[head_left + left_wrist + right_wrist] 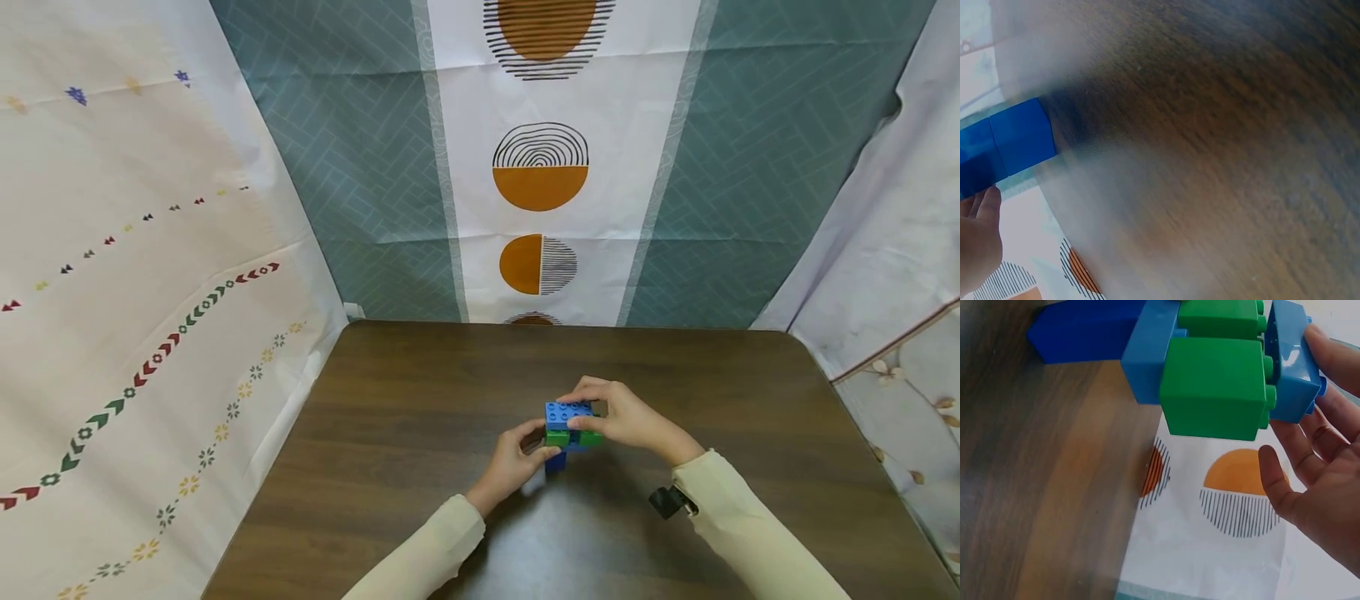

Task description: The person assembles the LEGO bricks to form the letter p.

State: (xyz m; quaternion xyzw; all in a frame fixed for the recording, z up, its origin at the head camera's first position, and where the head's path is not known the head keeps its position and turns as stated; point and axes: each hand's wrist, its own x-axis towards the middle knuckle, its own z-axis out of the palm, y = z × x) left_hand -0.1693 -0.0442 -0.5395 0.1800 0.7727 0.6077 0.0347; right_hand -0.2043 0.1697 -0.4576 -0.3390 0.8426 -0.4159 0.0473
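A stack of toy building bricks stands over the table, steadied by my left hand point(508, 464), whose thumb and fingers grip its left side. At its foot is a dark blue brick point(1088, 331); above that come a lighter blue brick point(1147, 353) and two green bricks point(1213, 387) side by side. My right hand point(630, 417) pinches a light blue studded brick point(567, 413) at the top, thumb on the near side. In the right wrist view this brick sits against the green studs, slightly tilted; whether it is fully seated I cannot tell.
The brown wooden table point(405, 400) spreads around the stack. A patterned cloth point(360, 167) hangs behind its far edge, and pale cloths point(112, 292) hang at both sides. A small black device point(666, 502) is worn at the right wrist.
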